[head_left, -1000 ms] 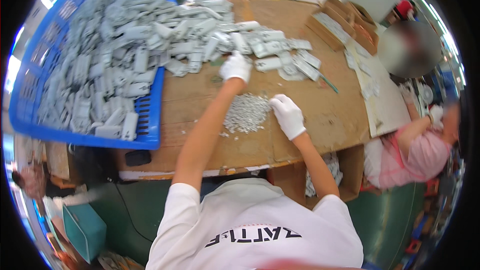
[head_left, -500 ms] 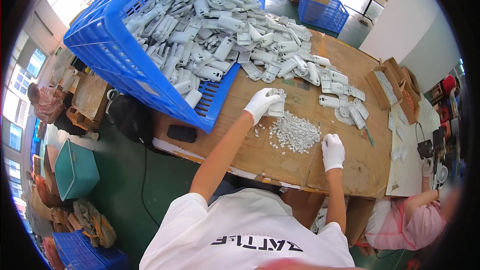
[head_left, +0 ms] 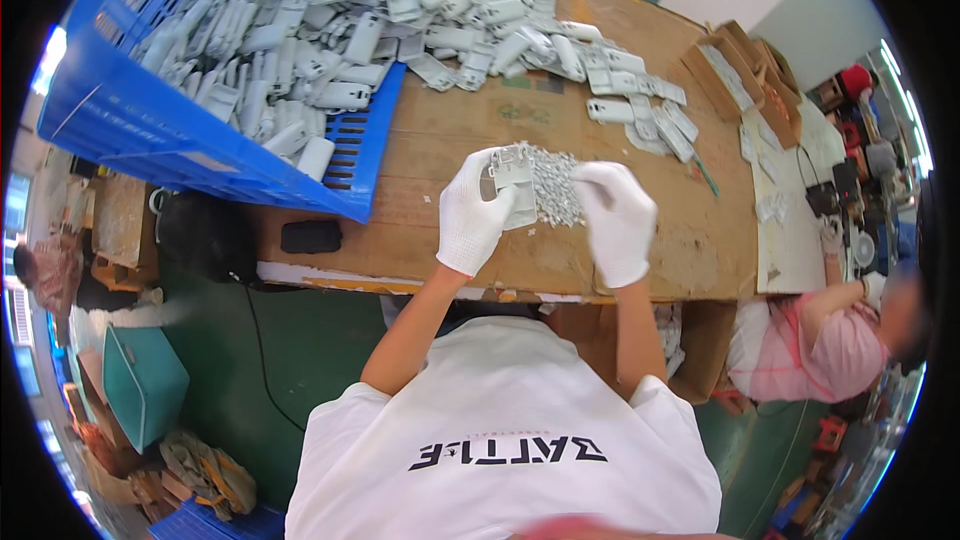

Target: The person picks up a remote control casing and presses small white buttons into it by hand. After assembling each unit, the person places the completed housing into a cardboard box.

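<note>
So right up close you've got the wearer's white short-sleeved T-shirt (head_left: 500,400), with an open brown cardboard box (head_left: 703,365) tucked under the table edge to the right. Past that, the left hand (head_left: 472,212), in a white knit glove, has a pale grey plastic shell (head_left: 516,202) pinched between thumb and fingers, ribbed hollow side facing up. The right hand (head_left: 617,220), also white-gloved, is kinda blurry, fingers curled in close together, and honestly I can't tell if there's anything in them. Between the two sits a loose pile of tiny whitish-grey bits (head_left: 558,188), with the shell covering its left edge, all on a brown cardboard-topped table (head_left: 430,145). Off to the left there's a small black soft case (head_left: 311,237) near the table edge, then a big blue slatted plastic crate (head_left: 185,130) tipped so its opening faces the tabletop, with a huge heap of similar grey shells (head_left: 365,35) spilling out. Further right, a thin green stick (head_left: 708,177) lies by the last few shells, and beyond that are some open brown cardboard trays (head_left: 693,62).
</note>
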`<state>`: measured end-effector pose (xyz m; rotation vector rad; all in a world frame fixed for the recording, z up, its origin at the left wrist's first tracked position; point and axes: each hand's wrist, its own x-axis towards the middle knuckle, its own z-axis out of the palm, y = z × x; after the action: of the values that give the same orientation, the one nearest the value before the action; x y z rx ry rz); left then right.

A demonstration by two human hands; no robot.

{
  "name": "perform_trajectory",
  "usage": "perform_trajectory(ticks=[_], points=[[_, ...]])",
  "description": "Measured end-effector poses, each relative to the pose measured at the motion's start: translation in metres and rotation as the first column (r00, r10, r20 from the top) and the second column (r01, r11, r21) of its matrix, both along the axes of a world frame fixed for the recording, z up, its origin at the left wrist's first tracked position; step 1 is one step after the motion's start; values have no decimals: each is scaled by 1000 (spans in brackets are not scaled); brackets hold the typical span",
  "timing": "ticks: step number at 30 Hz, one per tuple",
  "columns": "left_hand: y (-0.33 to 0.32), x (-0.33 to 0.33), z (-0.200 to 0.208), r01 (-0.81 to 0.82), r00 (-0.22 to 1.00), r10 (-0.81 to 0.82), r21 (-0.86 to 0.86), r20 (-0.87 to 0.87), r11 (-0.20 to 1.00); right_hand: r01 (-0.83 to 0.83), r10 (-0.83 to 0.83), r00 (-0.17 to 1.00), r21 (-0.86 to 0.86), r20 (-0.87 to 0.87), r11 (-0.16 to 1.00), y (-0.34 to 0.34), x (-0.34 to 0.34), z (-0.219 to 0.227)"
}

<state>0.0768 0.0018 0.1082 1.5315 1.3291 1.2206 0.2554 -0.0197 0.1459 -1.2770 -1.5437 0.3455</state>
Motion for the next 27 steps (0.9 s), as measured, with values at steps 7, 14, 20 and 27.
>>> perform_trajectory(ticks=[7,14,20,27], points=[[-16,11,6,-77,995,86,167,-48,983,9,-19,994,90,107,996,11,-44,-21],[-23,8,3,-77,987,110,248,-120,966,-185,-9,845,-308,-534,933,11,-46,-10],[-20,4,1,143,990,-144,74,10,987,-59,40,995,-213,-90,975,-10,-38,-48],[-25,27,-23,-60,995,67,88,-78,994,39,-32,998,-115,63,993,-18,-42,-61]])
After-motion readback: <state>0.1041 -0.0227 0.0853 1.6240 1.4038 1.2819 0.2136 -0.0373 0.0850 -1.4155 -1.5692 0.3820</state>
